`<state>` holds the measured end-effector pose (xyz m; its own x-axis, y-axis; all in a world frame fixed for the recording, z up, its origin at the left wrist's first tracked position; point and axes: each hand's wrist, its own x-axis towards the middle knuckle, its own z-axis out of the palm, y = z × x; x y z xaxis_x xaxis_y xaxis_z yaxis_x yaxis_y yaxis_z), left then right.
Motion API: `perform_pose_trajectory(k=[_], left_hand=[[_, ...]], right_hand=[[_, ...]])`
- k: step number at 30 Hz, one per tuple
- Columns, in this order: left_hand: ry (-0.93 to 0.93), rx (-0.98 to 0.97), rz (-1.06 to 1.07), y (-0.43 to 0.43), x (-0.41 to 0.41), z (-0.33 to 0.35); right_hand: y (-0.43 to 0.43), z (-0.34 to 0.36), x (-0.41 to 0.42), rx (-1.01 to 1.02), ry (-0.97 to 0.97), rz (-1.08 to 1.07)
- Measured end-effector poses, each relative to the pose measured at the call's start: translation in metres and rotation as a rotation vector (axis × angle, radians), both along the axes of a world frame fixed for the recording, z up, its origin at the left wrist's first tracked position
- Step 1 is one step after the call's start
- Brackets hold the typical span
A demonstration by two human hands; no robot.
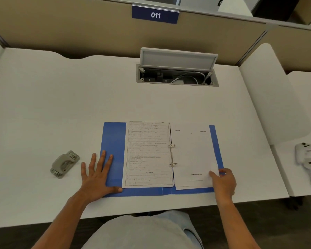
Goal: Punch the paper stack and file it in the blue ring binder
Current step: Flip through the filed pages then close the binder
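Note:
The blue ring binder [113, 141] lies open flat near the desk's front edge. Printed sheets [147, 153] rest on its left half, threaded on the two metal rings [172, 154]. Mostly blank white sheets [192, 155] cover the right half. My left hand [97, 175] lies flat with fingers spread on the binder's left cover. My right hand [223, 182] pinches the lower right corner of the white sheets, thumb on top. A grey hole punch [64, 164] sits on the desk left of my left hand.
An open cable hatch [177, 76] with its lid raised is set into the desk behind the binder. Two white controllers [306, 159] lie on the neighbouring desk at right. A beige partition [79, 27] with a "011" sign closes the back.

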<state>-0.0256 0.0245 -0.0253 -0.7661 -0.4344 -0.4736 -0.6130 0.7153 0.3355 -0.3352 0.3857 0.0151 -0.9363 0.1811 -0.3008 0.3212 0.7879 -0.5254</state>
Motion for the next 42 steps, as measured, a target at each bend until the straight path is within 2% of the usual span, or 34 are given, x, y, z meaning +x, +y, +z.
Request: perform_pose_trajectory(k=[6,14,18,24,27,30,35,39,42], left_hand=[[-0.011,-0.004,0.001,0.0,-0.001,0.0],[-0.001,-0.006,0.0,0.0,0.0,0.0],[-0.002,-0.01,-0.001,0.0,-0.001,0.0],[0.003,-0.01,0.01,0.001,-0.001,0.0],[-0.003,-0.018,0.008,0.001,-0.001,0.001],[0.005,-0.017,0.002,0.001,0.0,0.001],[0.005,-0.011,-0.001,0.001,0.0,0.001],[0.019,-0.008,-0.001,0.001,0.0,0.002],[0.009,-0.011,-0.006,0.001,0.0,0.002]], right_hand=[[-0.018,0.047,0.014,-0.176,0.174,0.06],[-0.093,0.119,0.075,-0.317,0.308,0.45],[-0.131,0.111,0.106,-0.389,0.225,0.618],[-0.162,0.069,0.137,-0.29,-0.168,0.781],[-0.153,0.065,0.127,-0.465,-0.353,0.669],[-0.126,0.066,0.093,-0.546,-0.278,0.419],[-0.055,0.048,0.021,-0.278,0.067,0.105],[-0.009,0.019,-0.012,-0.059,-0.045,0.036],[-0.001,0.004,-0.012,-0.081,-0.102,0.008]])
